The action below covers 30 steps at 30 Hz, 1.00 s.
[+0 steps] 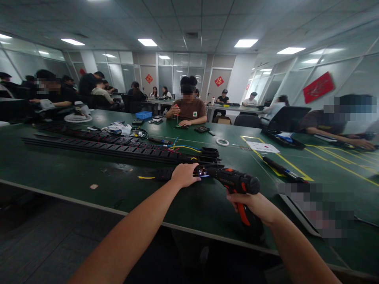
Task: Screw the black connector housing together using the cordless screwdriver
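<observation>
My right hand [251,203] is wrapped round the handle of a black and orange cordless drill [237,181]. The drill's nose points left, at the end of a short black socket module [164,174] lying on the green table. My left hand [185,175] is closed over that module near its right end, where bright metal parts show. Whether the drill's bit touches them is too small to tell. A yellow wire [146,177] sticks out of the module's left end. Just behind it lie long black power strips [118,149] with rows of sockets.
Blue and yellow wires [186,148] rise from the strips. A white tape roll [222,142], a blue bin [143,114] and a black pen-shaped tool [284,169] lie on the table. A grey-edged tablet [299,215] is at right. Across the table a person [189,106] holds a screwdriver.
</observation>
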Available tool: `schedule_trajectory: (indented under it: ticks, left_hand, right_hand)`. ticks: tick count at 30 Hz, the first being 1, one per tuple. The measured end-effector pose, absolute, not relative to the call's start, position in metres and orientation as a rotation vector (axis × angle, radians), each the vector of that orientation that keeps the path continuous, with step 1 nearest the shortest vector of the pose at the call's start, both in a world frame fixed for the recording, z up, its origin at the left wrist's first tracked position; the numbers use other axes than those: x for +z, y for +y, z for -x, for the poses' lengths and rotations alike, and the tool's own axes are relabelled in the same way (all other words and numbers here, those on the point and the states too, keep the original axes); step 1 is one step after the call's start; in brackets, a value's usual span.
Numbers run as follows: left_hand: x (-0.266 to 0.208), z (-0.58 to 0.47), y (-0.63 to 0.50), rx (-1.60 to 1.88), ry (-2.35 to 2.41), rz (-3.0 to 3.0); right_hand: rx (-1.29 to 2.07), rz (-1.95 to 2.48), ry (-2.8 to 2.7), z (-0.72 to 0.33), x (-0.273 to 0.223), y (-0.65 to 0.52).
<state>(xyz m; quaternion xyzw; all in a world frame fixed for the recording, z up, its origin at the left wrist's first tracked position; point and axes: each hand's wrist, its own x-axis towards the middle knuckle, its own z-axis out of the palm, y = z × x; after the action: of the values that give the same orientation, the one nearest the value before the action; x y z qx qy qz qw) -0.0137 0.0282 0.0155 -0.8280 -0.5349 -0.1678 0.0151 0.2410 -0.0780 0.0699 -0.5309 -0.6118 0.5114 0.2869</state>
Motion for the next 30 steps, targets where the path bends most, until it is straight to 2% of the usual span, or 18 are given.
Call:
schedule_trajectory:
  ticks: [30]
  left_hand:
    - [0.01,0.015,0.033,-0.543,-1.633,2.568]
  right_hand:
    - [1.382,1.395,-1.584,-0.246,0.063,-0.077]
